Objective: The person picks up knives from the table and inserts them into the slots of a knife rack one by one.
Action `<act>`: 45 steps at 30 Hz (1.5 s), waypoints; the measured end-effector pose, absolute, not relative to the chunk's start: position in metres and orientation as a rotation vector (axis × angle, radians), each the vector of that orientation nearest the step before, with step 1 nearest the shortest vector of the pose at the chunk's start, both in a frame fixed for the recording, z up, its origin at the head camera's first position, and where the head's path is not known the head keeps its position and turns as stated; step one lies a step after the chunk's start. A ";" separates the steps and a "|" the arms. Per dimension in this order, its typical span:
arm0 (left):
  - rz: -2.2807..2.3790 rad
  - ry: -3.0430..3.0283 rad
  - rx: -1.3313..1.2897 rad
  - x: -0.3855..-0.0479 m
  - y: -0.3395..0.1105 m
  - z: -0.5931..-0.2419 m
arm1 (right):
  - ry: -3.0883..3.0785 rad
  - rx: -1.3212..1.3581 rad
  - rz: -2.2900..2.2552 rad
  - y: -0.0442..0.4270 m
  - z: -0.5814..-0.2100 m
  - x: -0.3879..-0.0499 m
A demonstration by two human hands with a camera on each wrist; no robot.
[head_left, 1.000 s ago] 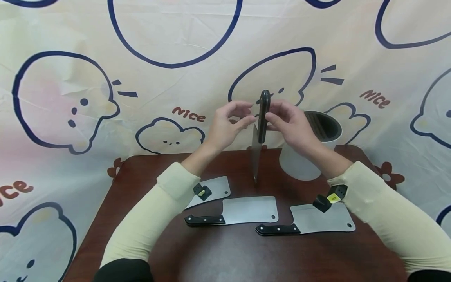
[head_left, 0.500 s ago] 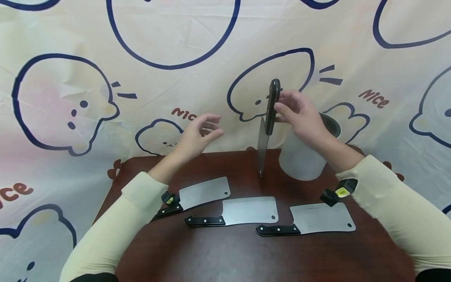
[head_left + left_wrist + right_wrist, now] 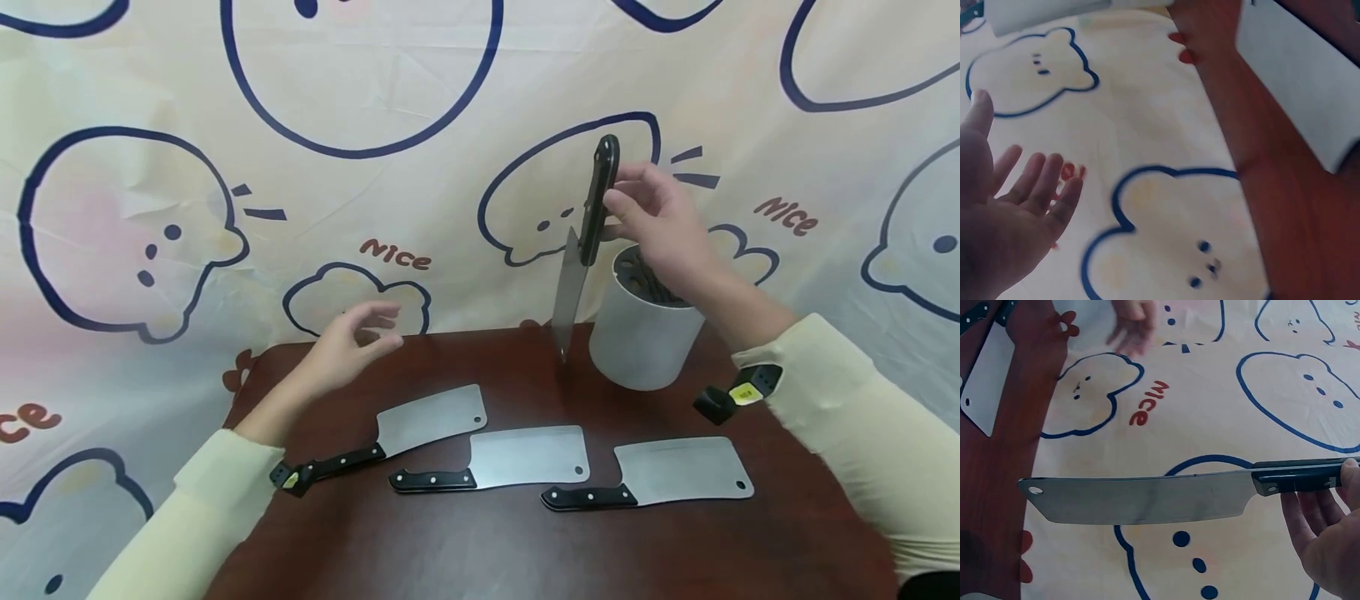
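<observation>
A cleaver (image 3: 1147, 500) with a black riveted handle hangs blade down in my right hand (image 3: 660, 221), whose thumb and fingers pinch the handle. In the head view its blade stands edge-on, just left of a white cylindrical knife holder (image 3: 637, 346). Dark bristle-like filling shows in the holder's mouth, partly covered by the right hand. My left hand (image 3: 348, 346) is held in the air above the table's far left part, fingers relaxed and nothing in them; the left wrist view shows its bare palm.
Three more cleavers lie flat on the brown table (image 3: 465, 550): a left one (image 3: 431, 417), a middle one (image 3: 528, 457) and a right one (image 3: 682, 471). Their handles point left. A patterned cloth (image 3: 420, 208) hangs behind the table's far edge.
The right hand has raised the cleaver and carried it right, towards the holder. The left hand has moved away from the cleaver's handle, down and left.
</observation>
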State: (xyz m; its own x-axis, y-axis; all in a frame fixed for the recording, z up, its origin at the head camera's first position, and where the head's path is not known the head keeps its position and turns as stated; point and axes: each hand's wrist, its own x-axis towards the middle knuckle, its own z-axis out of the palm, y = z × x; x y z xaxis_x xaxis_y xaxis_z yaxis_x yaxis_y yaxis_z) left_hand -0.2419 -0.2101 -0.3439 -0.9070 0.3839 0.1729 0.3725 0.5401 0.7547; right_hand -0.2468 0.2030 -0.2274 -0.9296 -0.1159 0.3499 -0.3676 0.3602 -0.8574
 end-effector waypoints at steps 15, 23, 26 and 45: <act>1.090 2.818 0.522 -0.206 -0.275 -0.417 | -2.164 0.439 1.808 0.218 -0.192 -0.252; 0.935 2.805 0.508 -0.189 -0.296 -0.438 | -2.005 0.447 1.953 0.230 -0.178 -0.253; 0.896 2.776 0.503 -0.186 -0.302 -0.446 | -2.009 0.416 1.949 0.236 -0.174 -0.253; 0.854 2.687 0.444 -0.181 -0.318 -0.472 | -1.937 0.350 1.921 0.263 -0.159 -0.260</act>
State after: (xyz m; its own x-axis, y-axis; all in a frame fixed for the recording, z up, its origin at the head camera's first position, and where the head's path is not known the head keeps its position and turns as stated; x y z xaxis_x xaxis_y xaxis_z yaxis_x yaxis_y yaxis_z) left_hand -0.1810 -0.3177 -0.4721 -0.9116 0.3716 -0.1756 0.2020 0.7772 0.5960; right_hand -0.2600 0.2633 -0.1594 -0.8933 0.0939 0.4395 -0.4387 0.0299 -0.8981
